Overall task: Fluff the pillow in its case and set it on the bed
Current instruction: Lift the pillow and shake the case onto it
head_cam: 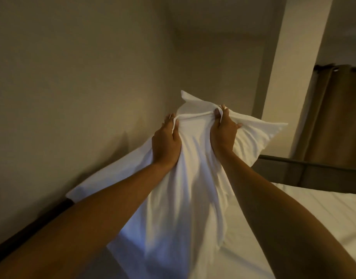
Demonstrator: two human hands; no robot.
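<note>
A white pillow in its white case (pixel 195 178) is held up in front of me, above the bed (pixel 306 214). My left hand (pixel 166 142) grips the cloth on the left side, fingers curled over a bunched fold. My right hand (pixel 223 130) grips the same fold on the right, about a hand's width away. The fabric is pulled taut between the two fists. Loose case cloth hangs down toward the mattress, and two corners stick out at the upper right and lower left.
A beige wall (pixel 82 77) runs close along the left of the bed, with a dark bed rail (pixel 32 224) at its foot. A dark frame bar (pixel 314 170) crosses behind the mattress. A brown curtain (pixel 338 117) hangs at the right.
</note>
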